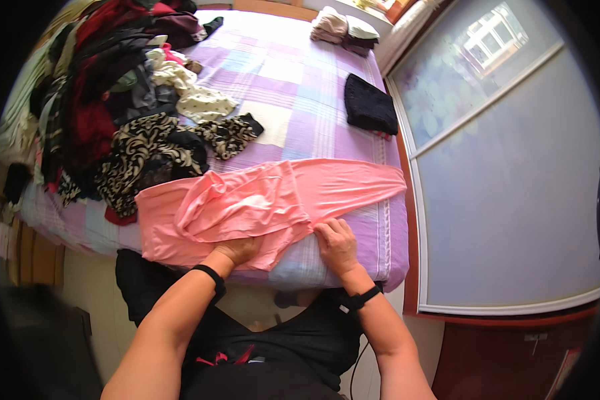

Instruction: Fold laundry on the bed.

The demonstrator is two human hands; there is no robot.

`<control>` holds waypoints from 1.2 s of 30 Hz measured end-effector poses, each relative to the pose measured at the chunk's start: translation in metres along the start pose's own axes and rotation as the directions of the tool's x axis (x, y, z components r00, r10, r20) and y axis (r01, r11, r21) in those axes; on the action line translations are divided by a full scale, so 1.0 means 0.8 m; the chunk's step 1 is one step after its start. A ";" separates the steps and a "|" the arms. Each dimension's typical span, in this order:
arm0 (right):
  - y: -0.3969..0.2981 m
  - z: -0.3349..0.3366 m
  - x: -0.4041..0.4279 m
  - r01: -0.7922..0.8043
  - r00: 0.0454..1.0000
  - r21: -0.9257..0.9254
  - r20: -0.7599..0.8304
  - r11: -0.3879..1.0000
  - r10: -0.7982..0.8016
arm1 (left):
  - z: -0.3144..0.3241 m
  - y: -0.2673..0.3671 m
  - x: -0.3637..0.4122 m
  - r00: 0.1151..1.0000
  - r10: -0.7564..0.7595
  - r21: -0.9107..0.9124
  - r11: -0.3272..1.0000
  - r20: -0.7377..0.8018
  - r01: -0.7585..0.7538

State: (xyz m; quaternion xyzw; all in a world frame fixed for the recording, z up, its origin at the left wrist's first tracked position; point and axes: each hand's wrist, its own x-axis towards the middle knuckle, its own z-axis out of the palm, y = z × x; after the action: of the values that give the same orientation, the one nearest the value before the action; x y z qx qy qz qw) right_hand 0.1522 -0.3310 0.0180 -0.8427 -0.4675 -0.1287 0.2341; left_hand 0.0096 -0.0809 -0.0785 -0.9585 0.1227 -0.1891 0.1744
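A pink long-sleeved garment (240, 205) lies spread near the front edge of the bed, one sleeve (350, 180) stretched to the right. Its upper layer is bunched and wrinkled on the left half. My left hand (240, 249) reaches in at the near side, its fingers hidden beneath a fold of pink cloth, so their grip cannot be made out. With bent fingers my right hand (337, 245) pinches the garment's edge close to where the sleeve joins the body. Both wrists wear black bands.
A heap of mixed clothes (95, 90) covers the bed's left side, a black-and-cream patterned garment (145, 145) nearest the pink one. Folded black clothing (370, 105) lies at the right edge; folded stacks (330, 25) sit farther back. A sliding-door wardrobe (510, 215) stands right of the bed (310, 120).
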 end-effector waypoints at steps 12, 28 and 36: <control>-0.170 0.014 0.145 -0.162 0.965 0.227 0.240 0.960 0.106 | 0.051 0.009 -0.018 0.985 -0.172 -0.517 0.842 0.015 0.154; -0.169 0.133 0.237 -0.704 0.648 0.457 0.727 0.544 0.228 | -0.015 0.002 -0.002 0.896 -0.354 -0.766 0.487 0.267 0.420; 0.039 -0.178 0.220 -0.601 0.795 0.586 0.512 0.544 0.327 | -0.093 -0.039 0.050 0.869 -0.481 -0.750 0.533 0.113 0.392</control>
State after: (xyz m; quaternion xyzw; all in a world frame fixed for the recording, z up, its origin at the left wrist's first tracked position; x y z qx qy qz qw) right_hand 0.2722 -0.2902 0.2087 -0.7816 -0.2672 0.2830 0.4875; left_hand 0.0206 -0.0864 0.0108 -0.9302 -0.0448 -0.2095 -0.2980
